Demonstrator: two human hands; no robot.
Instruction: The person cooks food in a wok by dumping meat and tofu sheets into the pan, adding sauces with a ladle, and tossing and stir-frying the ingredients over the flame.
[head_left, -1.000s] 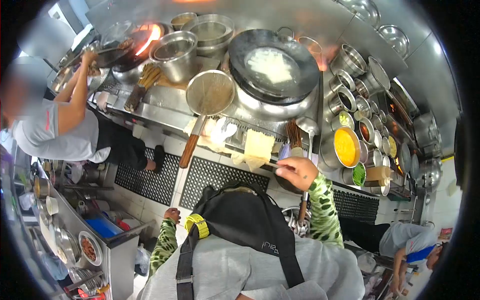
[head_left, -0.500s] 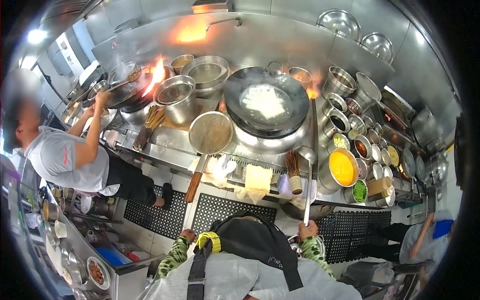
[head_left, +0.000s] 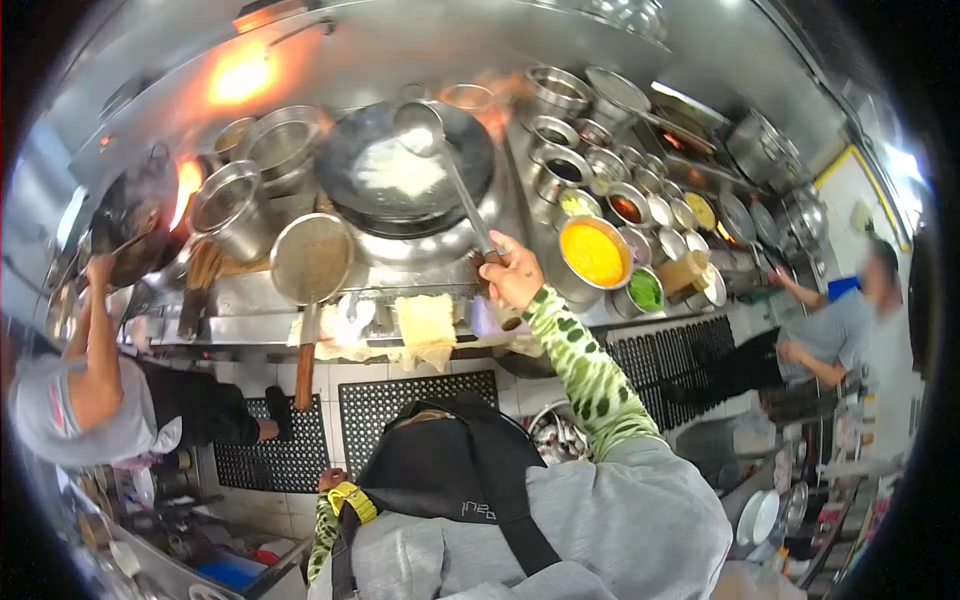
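My right hand is wrapped round the handle end of a long metal ladle. The ladle's bowl hangs over the far part of a big black wok; whether it touches the wok cannot be made out. Inside the wok lies white, steaming food. My left hand hangs low beside my body, away from the counter, small in view with its fingers unclear. Left of the wok, a round mesh strainer with a wooden handle rests across the counter edge.
Flames rise at a second wok worked by a person on the left. Right of my wok stand a pot of yellow liquid, chopped greens and several seasoning bowls. Another person is at the right. A folded cloth lies at the counter edge.
My right hand has risen from beside my body to above the counter, carrying the ladle's bowl from the front edge to over the wok. The view has turned right.
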